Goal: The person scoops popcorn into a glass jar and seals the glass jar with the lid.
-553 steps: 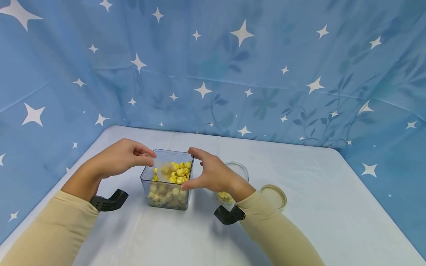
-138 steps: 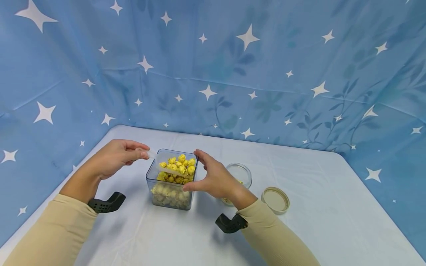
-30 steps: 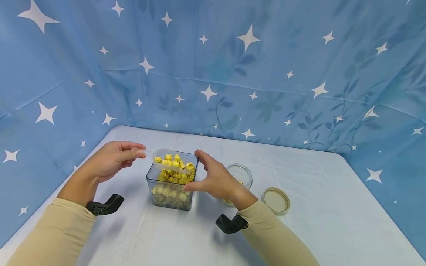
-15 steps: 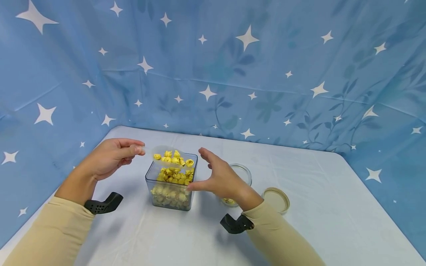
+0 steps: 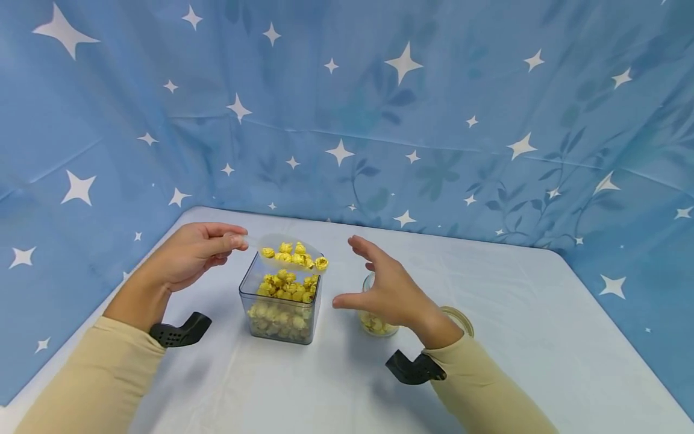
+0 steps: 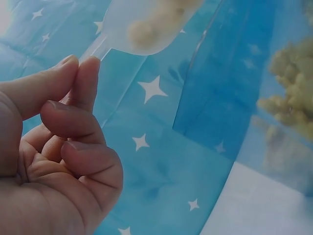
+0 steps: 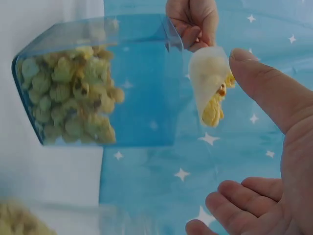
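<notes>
L grip [image 5: 192, 256] pinching scoop handle [image 6: 98, 48], scoop [image 7: 204, 71] w/ popcorn [image 5: 298, 258] just R, above bin [image 5: 251, 280], R grip [image 5: 394, 290] spread, loose

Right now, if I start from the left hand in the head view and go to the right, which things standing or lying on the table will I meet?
Left hand → plastic box → glass jar → round lid.

This looks like a staged, curtained-off recording corner; the kind of room around it cannot be told. Blue cloth [image 5: 352, 96] printed with white stars [image 5: 340, 153] and leafy sprigs [image 5: 370, 171] fills the upper frame and runs down both sides, closing in a white-covered surface [image 5: 520, 307] across the lower half. Black wrist-worn cameras [image 5: 181, 330] show at lower left and lower right of centre.
</notes>
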Tool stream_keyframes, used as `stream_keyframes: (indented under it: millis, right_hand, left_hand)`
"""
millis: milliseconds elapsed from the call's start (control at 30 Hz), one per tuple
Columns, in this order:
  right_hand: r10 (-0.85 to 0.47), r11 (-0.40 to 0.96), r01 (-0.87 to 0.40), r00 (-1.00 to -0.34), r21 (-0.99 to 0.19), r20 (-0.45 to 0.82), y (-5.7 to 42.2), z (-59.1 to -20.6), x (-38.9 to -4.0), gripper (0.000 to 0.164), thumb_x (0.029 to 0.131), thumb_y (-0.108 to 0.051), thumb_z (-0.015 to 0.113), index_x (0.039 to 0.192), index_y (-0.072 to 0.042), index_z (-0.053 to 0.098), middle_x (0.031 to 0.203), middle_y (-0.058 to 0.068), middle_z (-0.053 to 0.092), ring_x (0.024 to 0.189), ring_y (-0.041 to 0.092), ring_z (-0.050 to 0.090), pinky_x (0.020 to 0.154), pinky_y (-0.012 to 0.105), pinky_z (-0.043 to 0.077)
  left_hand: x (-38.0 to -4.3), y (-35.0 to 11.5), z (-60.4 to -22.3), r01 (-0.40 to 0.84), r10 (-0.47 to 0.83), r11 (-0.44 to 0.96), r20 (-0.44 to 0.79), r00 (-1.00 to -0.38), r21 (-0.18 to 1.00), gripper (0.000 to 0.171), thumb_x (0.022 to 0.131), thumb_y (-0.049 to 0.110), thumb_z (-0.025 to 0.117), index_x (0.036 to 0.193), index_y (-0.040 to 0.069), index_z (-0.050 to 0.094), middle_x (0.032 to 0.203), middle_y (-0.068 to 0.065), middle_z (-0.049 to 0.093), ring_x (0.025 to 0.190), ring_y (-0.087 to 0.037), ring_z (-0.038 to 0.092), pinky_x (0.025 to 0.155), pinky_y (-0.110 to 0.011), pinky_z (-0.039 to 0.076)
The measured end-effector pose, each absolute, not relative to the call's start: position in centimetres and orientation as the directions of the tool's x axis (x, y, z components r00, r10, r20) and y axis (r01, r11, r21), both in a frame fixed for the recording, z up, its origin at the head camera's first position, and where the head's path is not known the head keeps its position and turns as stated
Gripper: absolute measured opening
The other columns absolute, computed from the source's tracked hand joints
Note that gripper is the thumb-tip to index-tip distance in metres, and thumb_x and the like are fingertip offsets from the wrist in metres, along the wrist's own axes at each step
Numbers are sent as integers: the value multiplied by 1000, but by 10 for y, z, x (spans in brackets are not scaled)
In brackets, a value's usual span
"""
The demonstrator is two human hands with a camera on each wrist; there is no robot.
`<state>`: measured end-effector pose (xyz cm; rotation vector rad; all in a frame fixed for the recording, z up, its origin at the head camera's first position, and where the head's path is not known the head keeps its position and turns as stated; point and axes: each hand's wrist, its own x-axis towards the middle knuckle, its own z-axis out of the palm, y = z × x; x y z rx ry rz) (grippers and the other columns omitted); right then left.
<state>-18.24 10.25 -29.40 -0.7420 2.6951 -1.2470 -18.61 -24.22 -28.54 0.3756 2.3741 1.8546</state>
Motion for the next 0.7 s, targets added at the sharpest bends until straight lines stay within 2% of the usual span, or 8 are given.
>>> stream_keyframes:
  millis: [233, 500, 700]
  right_hand:
    - [-398, 592, -344, -911, -729, 107, 129, -296, -182, 103, 73, -37, 90, 157, -18, 32, 157, 4, 37, 135, 34, 44, 104, 55, 40]
    - [-352, 605, -326, -928, -726, 123, 162, -310, -183, 100, 77, -31, 89, 155, -8, 31, 157, 11, 36, 141, 35, 37, 111, 52, 33]
    - [-348, 593, -287, -934, -752, 82, 174, -325, -182, 99, 79, -32, 88, 154, -3, 31, 156, 16, 38, 139, 38, 40, 108, 54, 36]
  left_hand:
    - [-188, -227, -284, 127, 268, 191, 73, -961, 973, 44, 105, 14, 53, 135, -18, 47, 98, 4, 67, 84, -14, 50, 69, -25, 42]
    - [-193, -211, -285, 127, 282, 164, 77, -956, 978, 43, 105, 15, 54, 134, -16, 49, 100, 0, 67, 79, -13, 48, 68, -25, 41]
    - [-192, -202, -287, 112, 269, 152, 68, -961, 982, 42, 105, 14, 54, 135, -16, 50, 99, 1, 68, 77, -13, 46, 67, -26, 40]
